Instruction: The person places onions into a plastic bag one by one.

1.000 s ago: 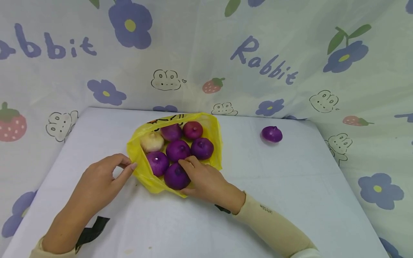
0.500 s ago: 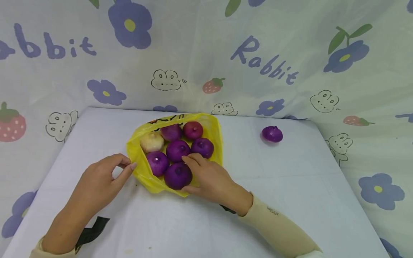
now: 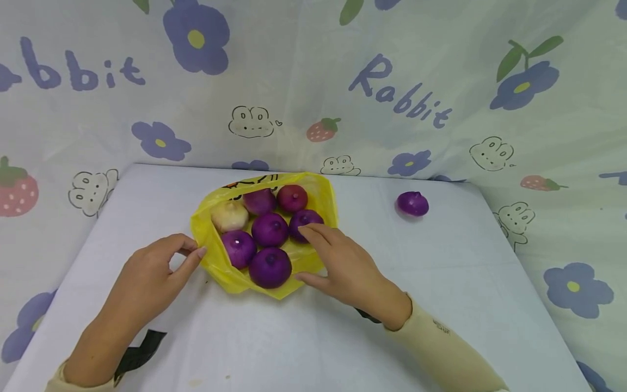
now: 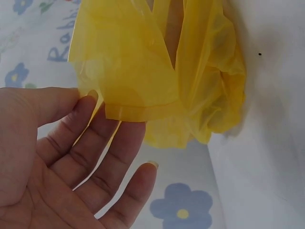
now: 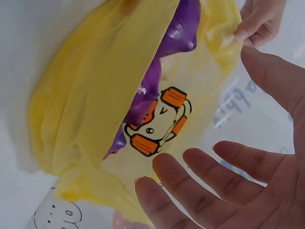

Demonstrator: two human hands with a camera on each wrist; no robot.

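A yellow plastic bag (image 3: 222, 272) lies with its mouth open on the white table, holding several onions. Most are purple, like the front onion (image 3: 270, 268); one at the left is a pale onion (image 3: 230, 216). My left hand (image 3: 152, 277) pinches the bag's left rim between thumb and fingers, also plain in the left wrist view, where the bag's edge (image 4: 140, 112) lies at the fingertips. Over the bag's right side hovers my right hand (image 3: 345, 267), fingers spread and nothing between them. In the right wrist view its straight fingers (image 5: 186, 181) stand before the bag's printed inner wall (image 5: 164, 119).
One loose purple onion (image 3: 413, 204) sits on the white table (image 3: 441, 283) at the back right. A patterned curtain (image 3: 294, 71) with flowers and rabbits hangs behind the table. A black strap (image 3: 142, 351) trails at the left wrist.
My right hand has let go of the front purple onion and drawn away to the right, its fingers opening. The left hand keeps its place at the bag's rim.
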